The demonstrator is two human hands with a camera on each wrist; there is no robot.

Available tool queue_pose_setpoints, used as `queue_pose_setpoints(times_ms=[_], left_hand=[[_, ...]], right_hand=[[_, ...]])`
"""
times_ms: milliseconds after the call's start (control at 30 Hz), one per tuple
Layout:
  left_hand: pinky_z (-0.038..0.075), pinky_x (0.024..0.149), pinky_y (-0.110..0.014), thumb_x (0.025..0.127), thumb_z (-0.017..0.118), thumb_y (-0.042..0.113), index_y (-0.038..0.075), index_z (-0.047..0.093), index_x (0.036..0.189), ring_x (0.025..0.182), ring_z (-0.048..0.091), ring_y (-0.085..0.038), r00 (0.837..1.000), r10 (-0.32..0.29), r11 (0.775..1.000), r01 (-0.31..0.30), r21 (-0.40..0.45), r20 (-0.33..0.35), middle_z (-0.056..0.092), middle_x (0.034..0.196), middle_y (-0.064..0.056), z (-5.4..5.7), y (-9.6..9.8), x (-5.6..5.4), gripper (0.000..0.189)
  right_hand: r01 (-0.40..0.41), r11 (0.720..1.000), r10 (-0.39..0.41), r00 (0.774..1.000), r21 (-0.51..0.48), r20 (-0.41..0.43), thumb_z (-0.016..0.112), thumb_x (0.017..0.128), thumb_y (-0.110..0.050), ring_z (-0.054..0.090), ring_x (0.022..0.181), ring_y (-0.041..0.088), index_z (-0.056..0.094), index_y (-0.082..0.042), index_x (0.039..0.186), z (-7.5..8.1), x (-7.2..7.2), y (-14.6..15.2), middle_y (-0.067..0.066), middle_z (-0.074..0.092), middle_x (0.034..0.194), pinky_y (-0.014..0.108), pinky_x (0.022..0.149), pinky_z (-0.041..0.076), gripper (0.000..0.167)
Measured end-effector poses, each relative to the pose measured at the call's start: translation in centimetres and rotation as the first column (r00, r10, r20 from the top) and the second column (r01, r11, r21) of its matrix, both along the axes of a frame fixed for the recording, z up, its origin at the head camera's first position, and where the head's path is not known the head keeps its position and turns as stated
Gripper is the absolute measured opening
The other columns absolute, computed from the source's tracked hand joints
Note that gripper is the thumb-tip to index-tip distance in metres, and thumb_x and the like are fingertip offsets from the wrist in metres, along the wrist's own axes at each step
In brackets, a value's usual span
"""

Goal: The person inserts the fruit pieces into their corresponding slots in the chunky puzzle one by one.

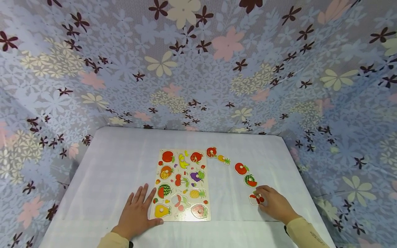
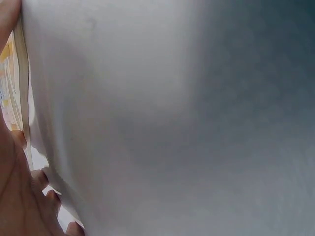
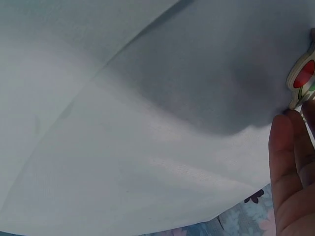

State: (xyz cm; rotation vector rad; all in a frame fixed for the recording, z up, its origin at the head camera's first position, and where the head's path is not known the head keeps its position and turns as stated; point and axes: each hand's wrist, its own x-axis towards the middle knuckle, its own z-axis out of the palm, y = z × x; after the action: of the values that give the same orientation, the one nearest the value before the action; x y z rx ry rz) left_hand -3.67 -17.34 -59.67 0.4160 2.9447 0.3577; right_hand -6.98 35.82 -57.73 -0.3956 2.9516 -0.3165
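My right hand [image 1: 274, 203] pinches a red fruit puzzle piece [image 1: 254, 199] at the right of the table. Part of that puzzle piece [image 3: 304, 74] shows at the fingertips in the right wrist view, with red and green print on a pale wooden edge. The fruit puzzle board [image 1: 183, 217] lies flat left of centre, printed with rows of fruit. My left hand [image 1: 136, 213] rests with fingers spread at the board's lower left, its thumb along the bottom edge. In the left wrist view, the left hand [image 2: 22, 191] sits beside the board's edge [image 2: 22, 73].
Loose pieces curve from the board's top right toward my right hand: a pomegranate [image 1: 211, 152], a pineapple [image 1: 223, 159], an apple [image 1: 240, 168] and a watermelon [image 1: 250, 180]. A white cloth covers the table [image 1: 124, 155]. Flowered fabric [image 1: 198, 79] stands behind and beside it.
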Motion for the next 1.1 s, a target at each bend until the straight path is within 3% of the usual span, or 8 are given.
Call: queue_pose_setpoints(times_ms=[267,500,633,733,867,1100], left_hand=[[0.016,0.115,-0.063,0.069,0.062,0.084,0.014,0.035,0.156,0.146,0.022,-0.042,1.000,-0.001,1.000,0.001,-0.010,0.006,0.020,0.162,-0.020,0.0,0.0,0.0,0.115],[0.015,0.115,-0.063,0.069,0.061,0.086,0.015,0.034,0.157,0.146,0.022,-0.041,1.000,-0.001,1.000,0.001,-0.017,0.008,0.021,0.162,-0.020,0.0,0.0,0.0,0.116],[0.015,0.115,-0.063,0.069,0.061,0.086,0.015,0.034,0.157,0.146,0.022,-0.041,1.000,0.001,1.000,-0.001,-0.021,0.005,0.020,0.162,-0.019,-0.1,-0.1,0.0,0.116],[0.016,0.115,-0.062,0.069,0.062,0.084,0.015,0.035,0.157,0.145,0.023,-0.041,1.000,0.000,1.000,0.000,-0.019,-0.006,0.021,0.162,-0.020,-0.1,-0.1,0.0,0.115],[0.017,0.115,-0.063,0.069,0.064,0.083,0.014,0.036,0.156,0.145,0.024,-0.042,1.000,-0.004,1.000,0.004,-0.017,-0.017,0.022,0.161,-0.020,-0.1,-0.1,0.0,0.115],[0.017,0.114,-0.063,0.069,0.062,0.084,0.014,0.035,0.156,0.145,0.024,-0.042,1.000,-0.009,1.000,0.009,-0.009,-0.020,0.022,0.162,-0.020,-0.2,-0.1,0.0,0.115]], right_hand=[[-0.007,0.999,0.008,1.000,0.039,-0.027,0.087,0.072,-0.020,0.061,0.110,0.033,0.067,-0.008,0.120,0.5,0.1,0.0,0.011,0.062,0.125,0.051,0.086,0.054,0.053],[-0.002,0.999,0.003,1.000,0.036,-0.024,0.083,0.073,-0.021,0.061,0.112,0.031,0.069,-0.018,0.110,0.3,0.2,0.1,0.008,0.061,0.130,0.047,0.078,0.057,0.039],[-0.020,0.999,0.021,0.999,0.035,-0.041,0.084,0.073,-0.025,0.062,0.110,0.028,0.069,-0.017,0.114,0.0,0.2,0.4,0.006,0.061,0.129,0.045,0.077,0.057,0.045],[-0.045,0.998,0.048,0.996,0.042,-0.074,0.086,0.073,-0.028,0.063,0.106,0.025,0.069,-0.015,0.118,-0.3,0.3,0.6,0.004,0.063,0.126,0.044,0.079,0.057,0.050],[-0.079,0.996,0.086,0.985,0.050,-0.150,0.087,0.072,-0.029,0.062,0.097,0.018,0.070,-0.016,0.113,-0.7,0.5,0.7,0.000,0.065,0.117,0.038,0.074,0.057,0.046],[-0.095,0.995,0.103,0.960,0.040,-0.262,0.086,0.069,-0.028,0.065,0.098,0.023,0.071,-0.013,0.107,-1.0,0.6,0.7,0.003,0.068,0.111,0.043,0.075,0.058,0.043]])
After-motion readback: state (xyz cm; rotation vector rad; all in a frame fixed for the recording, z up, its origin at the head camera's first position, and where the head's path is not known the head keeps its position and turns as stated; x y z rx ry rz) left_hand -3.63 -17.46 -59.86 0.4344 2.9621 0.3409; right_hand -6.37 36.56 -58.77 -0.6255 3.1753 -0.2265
